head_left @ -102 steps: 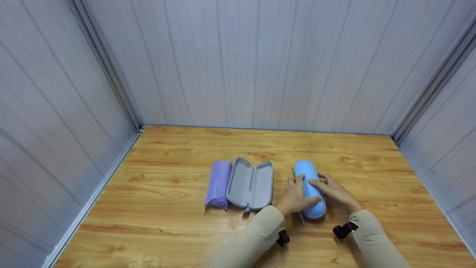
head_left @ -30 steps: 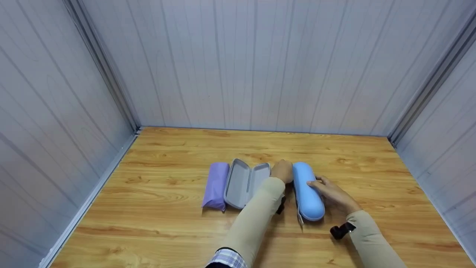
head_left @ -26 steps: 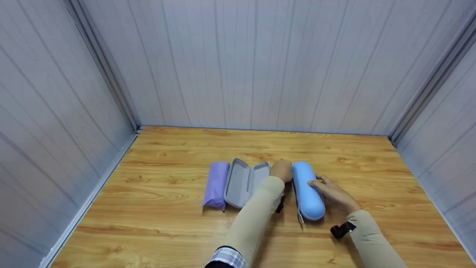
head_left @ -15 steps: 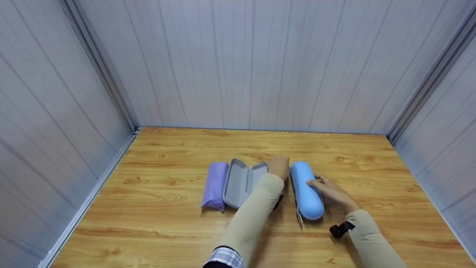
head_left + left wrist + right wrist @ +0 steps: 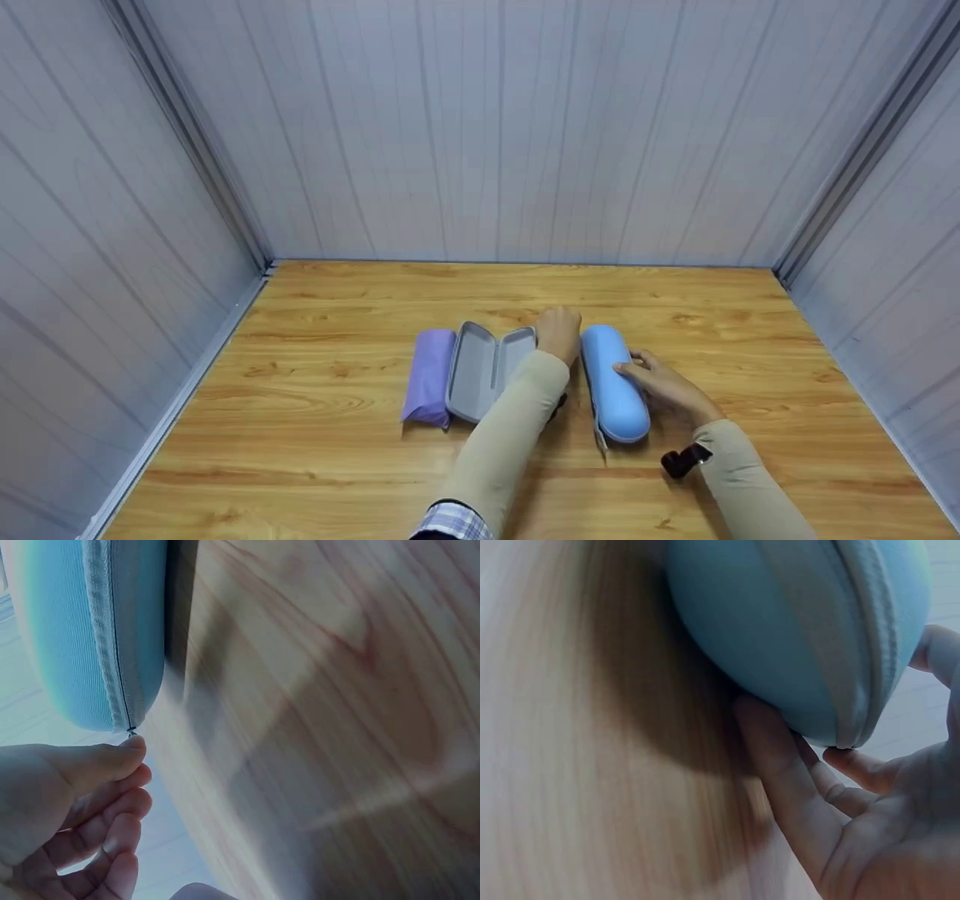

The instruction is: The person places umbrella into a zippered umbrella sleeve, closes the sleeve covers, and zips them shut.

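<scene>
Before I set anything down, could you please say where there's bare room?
Bare table: left of the purple packet, right of the right hand, along the back wall. Crowded: between gray case and blue case, around the left hand.

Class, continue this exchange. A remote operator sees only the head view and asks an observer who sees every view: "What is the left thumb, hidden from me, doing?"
Observer: In the left wrist view, the left hand's thumb tip touches the zipper pull at one end of the light-blue glasses case.
Operator: And that hand's fingers?
Observer: Those showing are curled beside the thumb, clear of the case.
Operator: What about the right hand's hidden fingers?
Observer: One reaches low on the case's side, its tip near the table.
</scene>
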`<state>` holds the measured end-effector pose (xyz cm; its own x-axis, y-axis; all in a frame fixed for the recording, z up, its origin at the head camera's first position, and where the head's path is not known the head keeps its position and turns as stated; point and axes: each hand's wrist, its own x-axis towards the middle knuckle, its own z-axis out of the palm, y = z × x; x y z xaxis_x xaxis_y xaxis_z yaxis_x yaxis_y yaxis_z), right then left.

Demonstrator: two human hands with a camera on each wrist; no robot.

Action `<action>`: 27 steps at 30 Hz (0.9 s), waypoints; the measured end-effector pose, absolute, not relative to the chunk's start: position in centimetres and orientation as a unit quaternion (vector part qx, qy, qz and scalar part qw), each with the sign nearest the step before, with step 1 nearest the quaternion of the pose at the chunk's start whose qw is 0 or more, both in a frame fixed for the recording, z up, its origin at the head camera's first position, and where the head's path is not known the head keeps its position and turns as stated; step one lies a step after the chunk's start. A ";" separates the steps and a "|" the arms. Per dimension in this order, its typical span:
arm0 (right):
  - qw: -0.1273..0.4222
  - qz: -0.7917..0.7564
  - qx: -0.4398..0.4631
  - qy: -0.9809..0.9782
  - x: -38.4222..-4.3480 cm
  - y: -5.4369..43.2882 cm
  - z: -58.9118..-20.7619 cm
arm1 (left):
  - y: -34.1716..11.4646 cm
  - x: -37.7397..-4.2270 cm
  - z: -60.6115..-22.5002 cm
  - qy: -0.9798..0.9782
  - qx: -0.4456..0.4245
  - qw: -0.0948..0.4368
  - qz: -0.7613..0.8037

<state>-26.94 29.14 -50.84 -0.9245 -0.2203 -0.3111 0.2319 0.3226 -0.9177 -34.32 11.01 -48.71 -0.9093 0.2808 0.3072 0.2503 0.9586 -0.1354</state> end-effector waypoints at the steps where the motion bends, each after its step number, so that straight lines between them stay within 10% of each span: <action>1: 0.193 -0.578 0.002 0.793 -26.9 29.1 -50.9 | 10.9 -34.3 -48.8 -0.976 -0.135 0.164 0.043; 27: 0.176 -0.543 -0.003 0.821 -27.1 28.5 -51.3 | 9.9 -34.3 -50.0 -0.973 -0.131 0.186 -0.033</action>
<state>-27.07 28.53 -51.28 -0.9383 -0.1961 -0.2847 0.1852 0.4104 -0.8929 -34.35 9.89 -50.03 -0.8965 0.2435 0.3702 0.2680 0.9633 0.0153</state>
